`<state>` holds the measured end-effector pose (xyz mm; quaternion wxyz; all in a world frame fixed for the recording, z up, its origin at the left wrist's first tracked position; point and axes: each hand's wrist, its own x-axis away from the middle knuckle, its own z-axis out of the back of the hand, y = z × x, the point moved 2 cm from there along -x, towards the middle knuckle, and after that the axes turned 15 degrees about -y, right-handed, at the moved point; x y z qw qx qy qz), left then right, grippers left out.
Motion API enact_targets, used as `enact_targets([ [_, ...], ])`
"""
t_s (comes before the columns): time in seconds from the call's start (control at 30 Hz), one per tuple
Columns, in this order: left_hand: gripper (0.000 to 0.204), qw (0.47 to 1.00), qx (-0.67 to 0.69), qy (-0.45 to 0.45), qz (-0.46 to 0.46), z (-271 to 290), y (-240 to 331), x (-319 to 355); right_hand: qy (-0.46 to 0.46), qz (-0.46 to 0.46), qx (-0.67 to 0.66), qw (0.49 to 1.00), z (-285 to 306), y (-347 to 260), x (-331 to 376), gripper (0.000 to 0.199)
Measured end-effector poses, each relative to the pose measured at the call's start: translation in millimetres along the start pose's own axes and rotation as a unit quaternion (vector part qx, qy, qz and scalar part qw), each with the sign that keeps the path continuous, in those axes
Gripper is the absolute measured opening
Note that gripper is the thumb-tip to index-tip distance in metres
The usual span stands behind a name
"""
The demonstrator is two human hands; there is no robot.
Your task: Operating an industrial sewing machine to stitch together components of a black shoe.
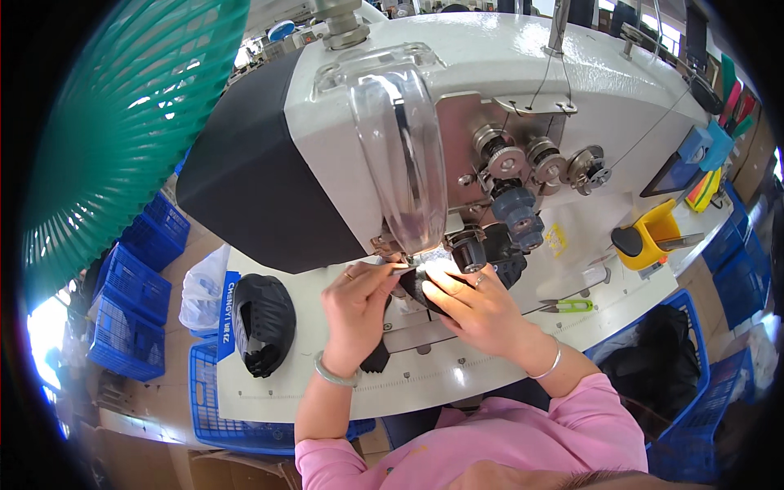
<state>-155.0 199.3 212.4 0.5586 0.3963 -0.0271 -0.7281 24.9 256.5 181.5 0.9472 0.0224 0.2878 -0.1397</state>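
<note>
A black shoe upper point(419, 292) lies under the lit needle area of a white industrial sewing machine point(498, 49). My left hand point(359, 306) pinches the left edge of the upper between thumb and forefinger. From the right, my right hand point(482, 310) grips the same piece, its fingers pressed on it close to the needle. Part of the upper is hidden behind my fingers and the machine head. Another black shoe upper point(263, 325) stands on the white table point(441, 371), left of my left hand.
Green-handled thread snips point(567, 306) lie right of my right hand, before a yellow holder point(653, 237). A green fan guard point(122, 106) fills the upper left. Blue crates point(131, 327) stand on the floor at left; a blue crate with black material point(657, 367) sits at right.
</note>
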Motion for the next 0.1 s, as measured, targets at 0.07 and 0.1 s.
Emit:
enact_targets([
  [0.07, 0.025, 1.0, -0.014, 0.003, -0.016, -0.9, 1.9, 2.6, -0.006, -0.003, -0.007, 1.0, 0.3, -1.2, 0.1, 0.049],
  [0.1, 0.026, 0.996, -0.071, 0.001, -0.062, -0.9, 6.3, 3.3, -0.027, -0.016, -0.006, 0.999, -2.1, -1.1, 2.1, 0.05],
])
